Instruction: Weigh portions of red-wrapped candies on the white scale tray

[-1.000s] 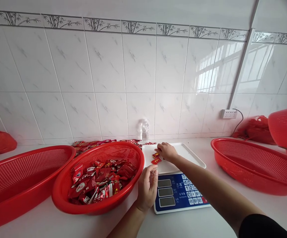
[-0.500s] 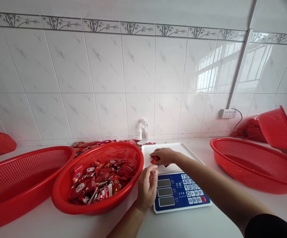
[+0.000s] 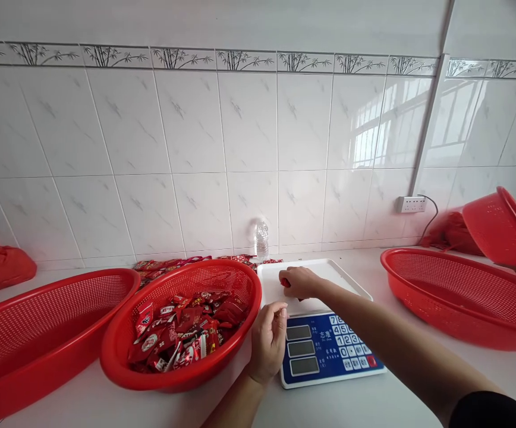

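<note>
My right hand [image 3: 301, 282] is over the white weighing pan [image 3: 324, 272] of a scale, its fingers closed around a small red packet [image 3: 285, 283]. A little more red shows below the palm, mostly hidden by the hand. In front of the pan, between the red basket and the scale's blue keypad panel [image 3: 329, 351], my left hand [image 3: 269, 340] is loosely curved with nothing visible in it. Shiny red candy-like packets [image 3: 182, 333] fill the bottom of the red basket [image 3: 119, 370] to its left.
Another red basket [image 3: 53, 333] stands far left, and one more [image 3: 445, 333] on the right, with a tilted basket [image 3: 494, 232] behind it. Red packets [image 3: 151, 267] lie along the wall near a clear bottle [image 3: 262, 241]. Red bags [image 3: 2, 267] sit at both sides.
The view has shifted slightly. My right hand has drawn its fingers in around the red packet, so less of it shows. My left hand stays near the pan's front edge.
</note>
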`<action>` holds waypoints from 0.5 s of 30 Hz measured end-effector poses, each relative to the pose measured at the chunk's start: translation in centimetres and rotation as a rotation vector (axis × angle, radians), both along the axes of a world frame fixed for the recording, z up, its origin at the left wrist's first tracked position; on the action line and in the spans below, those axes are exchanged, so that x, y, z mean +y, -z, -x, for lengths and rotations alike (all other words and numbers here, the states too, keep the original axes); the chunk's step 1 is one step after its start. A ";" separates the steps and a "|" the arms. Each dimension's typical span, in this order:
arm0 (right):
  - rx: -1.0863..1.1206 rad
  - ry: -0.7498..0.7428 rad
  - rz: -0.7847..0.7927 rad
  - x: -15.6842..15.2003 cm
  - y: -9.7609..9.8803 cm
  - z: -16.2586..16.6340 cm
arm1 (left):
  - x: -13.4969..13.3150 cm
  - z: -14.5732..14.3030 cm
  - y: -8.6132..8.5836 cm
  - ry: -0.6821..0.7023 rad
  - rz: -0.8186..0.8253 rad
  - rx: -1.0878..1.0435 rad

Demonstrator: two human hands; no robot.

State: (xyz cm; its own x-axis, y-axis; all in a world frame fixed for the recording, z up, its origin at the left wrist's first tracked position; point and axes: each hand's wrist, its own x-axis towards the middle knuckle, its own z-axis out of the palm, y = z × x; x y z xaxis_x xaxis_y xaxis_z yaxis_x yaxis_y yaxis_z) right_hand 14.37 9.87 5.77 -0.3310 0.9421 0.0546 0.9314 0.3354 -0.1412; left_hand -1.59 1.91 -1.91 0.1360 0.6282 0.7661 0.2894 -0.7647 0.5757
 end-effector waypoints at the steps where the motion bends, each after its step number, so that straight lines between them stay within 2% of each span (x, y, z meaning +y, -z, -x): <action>1: 0.026 0.018 -0.018 -0.1 -0.2 -0.6 | 0.0 0.0 0.0 0.002 0.000 -0.002; 6: 0.178 0.173 -0.169 -1.1 -1.2 -6.7 | 0.0 0.0 0.1 0.006 -0.020 0.005; 10: 0.259 0.345 -0.333 -2.9 -1.6 -14.5 | 0.0 0.1 0.2 0.010 -0.029 0.014; 15: 0.290 0.572 -0.554 -7.4 -1.2 -24.7 | 0.2 0.0 0.2 0.027 -0.035 0.014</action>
State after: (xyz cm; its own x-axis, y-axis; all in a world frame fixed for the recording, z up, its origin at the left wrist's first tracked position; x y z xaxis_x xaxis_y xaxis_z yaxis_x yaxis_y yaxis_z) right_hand 39.06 2.46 6.94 0.2867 0.7722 0.5670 0.9309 -0.0847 -0.3552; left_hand -1.56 2.09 -2.11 0.1635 0.5966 0.7857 0.2764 -0.7922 0.5441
